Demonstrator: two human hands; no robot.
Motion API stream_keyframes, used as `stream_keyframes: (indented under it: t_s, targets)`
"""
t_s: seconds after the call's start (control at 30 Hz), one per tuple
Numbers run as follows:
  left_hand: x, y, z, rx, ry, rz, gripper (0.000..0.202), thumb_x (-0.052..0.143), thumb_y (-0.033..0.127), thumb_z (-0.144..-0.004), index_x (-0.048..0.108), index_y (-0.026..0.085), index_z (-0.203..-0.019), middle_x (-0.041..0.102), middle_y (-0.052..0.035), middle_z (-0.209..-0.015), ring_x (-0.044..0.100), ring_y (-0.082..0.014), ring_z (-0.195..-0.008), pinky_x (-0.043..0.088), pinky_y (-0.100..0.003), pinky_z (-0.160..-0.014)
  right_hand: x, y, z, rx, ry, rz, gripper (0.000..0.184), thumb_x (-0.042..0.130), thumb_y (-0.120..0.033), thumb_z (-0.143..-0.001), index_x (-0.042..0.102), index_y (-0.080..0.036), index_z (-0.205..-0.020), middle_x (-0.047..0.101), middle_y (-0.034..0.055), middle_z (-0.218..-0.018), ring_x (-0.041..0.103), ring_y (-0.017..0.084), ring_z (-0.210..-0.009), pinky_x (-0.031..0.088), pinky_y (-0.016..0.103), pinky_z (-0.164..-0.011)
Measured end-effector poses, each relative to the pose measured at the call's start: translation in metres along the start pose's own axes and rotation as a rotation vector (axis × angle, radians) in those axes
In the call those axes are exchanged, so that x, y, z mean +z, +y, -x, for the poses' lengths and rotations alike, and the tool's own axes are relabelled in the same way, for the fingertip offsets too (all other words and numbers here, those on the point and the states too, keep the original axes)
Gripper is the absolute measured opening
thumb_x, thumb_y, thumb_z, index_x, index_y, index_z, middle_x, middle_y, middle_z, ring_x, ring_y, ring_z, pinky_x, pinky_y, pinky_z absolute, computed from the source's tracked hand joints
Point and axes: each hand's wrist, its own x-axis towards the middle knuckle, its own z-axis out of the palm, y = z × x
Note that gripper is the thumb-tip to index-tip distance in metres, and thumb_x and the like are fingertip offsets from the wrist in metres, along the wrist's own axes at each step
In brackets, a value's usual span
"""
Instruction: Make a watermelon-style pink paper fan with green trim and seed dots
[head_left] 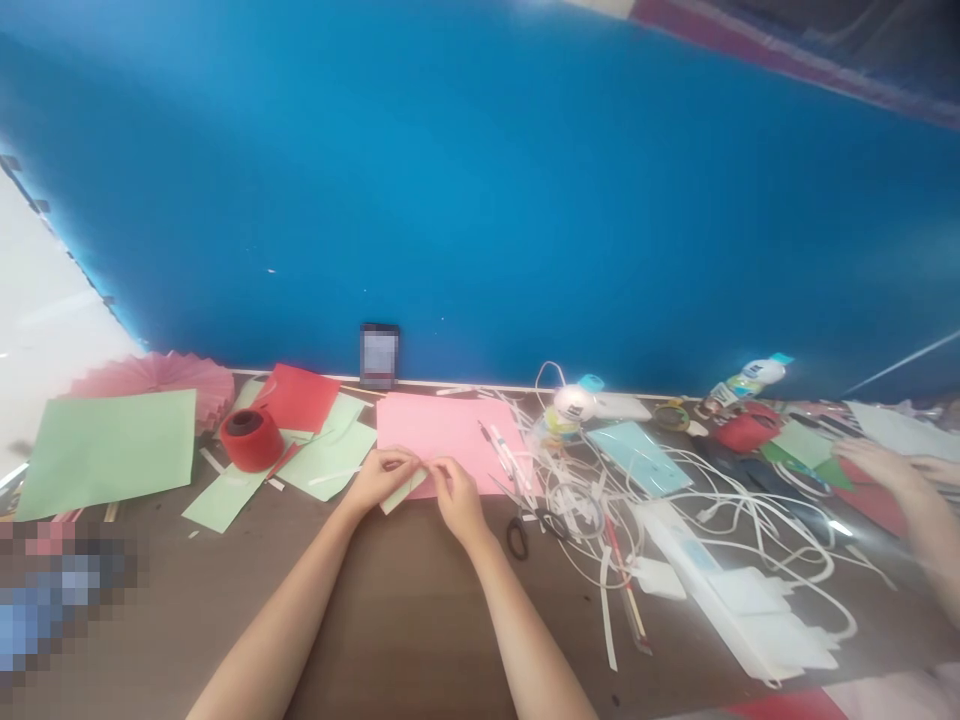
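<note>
My left hand (384, 476) and my right hand (457, 494) meet over the brown table (390, 610), both pinching a small pale green paper strip (403, 490) between fingertips. The strip hangs just in front of a pink paper sheet (442, 430) lying flat on the table. Both forearms reach in from the bottom edge.
A red tape roll (251, 438), green paper sheets (109, 450), a red sheet (300, 397) and a pink paper fan (161, 378) lie to the left. Black-handled scissors (525, 530), tangled white cables (675, 500) and chargers lie to the right. Another person's hand (885, 465) rests at far right. A blue wall stands behind.
</note>
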Motion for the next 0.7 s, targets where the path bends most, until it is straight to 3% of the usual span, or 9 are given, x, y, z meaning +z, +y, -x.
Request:
stream_keyframes:
  t_s: [0.27, 0.7]
  targets:
    - [-0.0036, 0.0050, 0.0000, -0.029, -0.079, -0.054, 0.026, 0.057, 0.038, -0.076, 0.070, 0.015, -0.078, 0.068, -0.0065, -0.082, 0.061, -0.0189, -0.077, 0.047, -0.029, -0.072, 0.0032, -0.0011, 0.0007, -0.120, 0.015, -0.063, 0.016, 0.039, -0.021, -0.086, 0.055, -0.020, -0.083, 0.055, 0.0044, -0.084, 0.052, 0.016, -0.082, 0.044, 0.029, -0.074]
    - [-0.0051, 0.0059, -0.0004, -0.054, -0.162, -0.133, 0.035, 0.051, 0.042, -0.079, 0.070, 0.013, -0.076, 0.064, -0.0039, -0.072, 0.056, -0.0150, -0.067, 0.042, -0.025, -0.063, 0.0094, 0.0035, 0.0033, -0.069, -0.069, -0.001, 0.013, 0.037, -0.022, -0.087, 0.050, -0.020, -0.083, 0.054, 0.0027, -0.083, 0.052, 0.014, -0.079, 0.042, 0.027, -0.072]
